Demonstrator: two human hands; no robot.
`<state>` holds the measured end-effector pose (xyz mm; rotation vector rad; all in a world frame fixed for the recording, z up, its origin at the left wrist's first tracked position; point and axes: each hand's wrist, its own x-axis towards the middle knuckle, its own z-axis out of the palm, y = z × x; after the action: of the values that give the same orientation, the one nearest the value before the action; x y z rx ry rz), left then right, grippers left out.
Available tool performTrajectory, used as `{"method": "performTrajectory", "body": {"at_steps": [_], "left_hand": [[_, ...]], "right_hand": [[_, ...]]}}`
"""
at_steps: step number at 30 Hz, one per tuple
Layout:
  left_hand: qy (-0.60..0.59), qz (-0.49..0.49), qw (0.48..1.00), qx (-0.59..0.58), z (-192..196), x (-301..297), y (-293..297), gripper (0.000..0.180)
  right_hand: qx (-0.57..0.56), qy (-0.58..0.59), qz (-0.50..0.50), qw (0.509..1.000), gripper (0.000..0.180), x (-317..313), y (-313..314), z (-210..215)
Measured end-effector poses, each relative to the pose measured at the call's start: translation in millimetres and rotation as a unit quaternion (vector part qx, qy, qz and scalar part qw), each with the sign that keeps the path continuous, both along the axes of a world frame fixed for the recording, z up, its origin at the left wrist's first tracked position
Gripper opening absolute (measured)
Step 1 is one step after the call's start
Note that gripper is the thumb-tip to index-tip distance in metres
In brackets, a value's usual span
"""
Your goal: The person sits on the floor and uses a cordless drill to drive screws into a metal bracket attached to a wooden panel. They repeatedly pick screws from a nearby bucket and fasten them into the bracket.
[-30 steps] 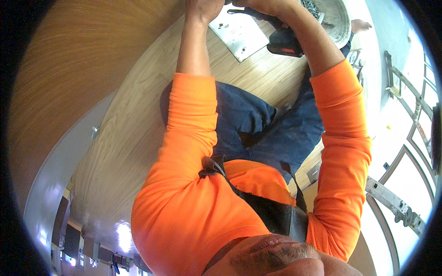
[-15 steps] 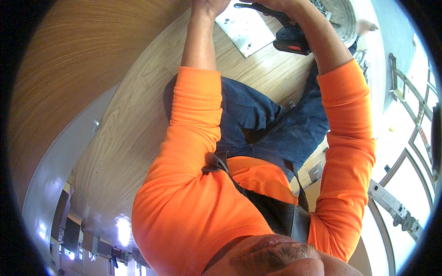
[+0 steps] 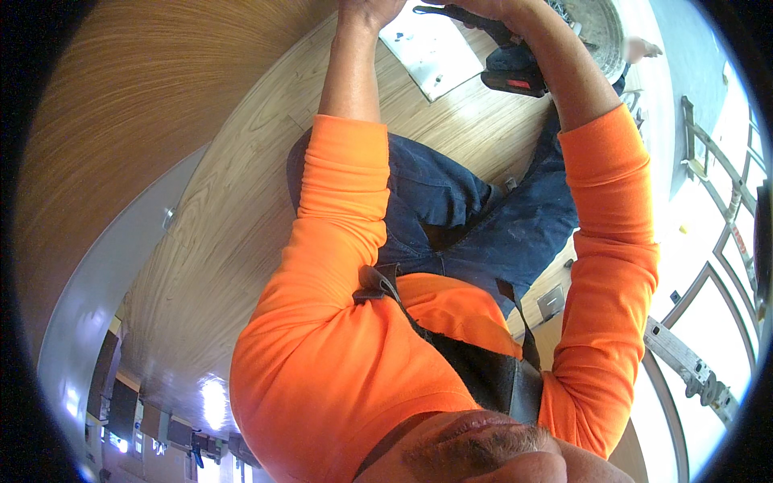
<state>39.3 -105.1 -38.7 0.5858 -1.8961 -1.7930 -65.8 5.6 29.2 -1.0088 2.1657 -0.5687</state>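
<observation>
My right hand (image 3: 493, 7) is at the top edge, partly cut off, closed around the handle of a black cordless power tool (image 3: 514, 58). The tool's battery end, with a red patch, hangs beside my right forearm. Its working end is out of view. My left hand (image 3: 372, 11) is also at the top edge, left of the tool. Only its wrist side shows; the fingers are cut off. Between my forearms a white panel (image 3: 435, 60) with small dark marks or bits lies on the wood-look surface (image 3: 241, 193).
A tall brown wood-grain panel (image 3: 161, 88) curves along the left. Beyond my right forearm stands a round grey container (image 3: 604, 36) with small metal pieces. Metal frames (image 3: 713, 145) and a pale metal bar (image 3: 680, 350) are at the right. My legs (image 3: 451, 193) are folded below.
Both forearms and the power tool have shifted very slightly to the right. My right hand keeps its hold on the tool.
</observation>
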Motion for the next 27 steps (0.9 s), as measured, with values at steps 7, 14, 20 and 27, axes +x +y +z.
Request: {"method": "performTrajectory", "body": {"at_steps": [7,14,20,27], "left_hand": [[-0.09,-0.066,0.994,0.001,-2,7,-5,0.085],[-0.036,0.036,0.997,0.063,-92,-26,-6,0.045],[-0.293,-0.018,0.94,-0.175,-101,-6,10,0.044],[-0.306,-0.106,0.934,-0.148,-105,-3,31,0.04]], "right_hand": [[-0.015,0.007,0.023,1.0,0.025,0,11,-6],[-0.101,0.113,0.028,0.988,0.037,-5,53,-29],[-0.151,-0.113,-0.171,0.967,0.034,35,119,3],[-0.202,-0.344,-0.378,0.835,0.032,87,229,5]]}}
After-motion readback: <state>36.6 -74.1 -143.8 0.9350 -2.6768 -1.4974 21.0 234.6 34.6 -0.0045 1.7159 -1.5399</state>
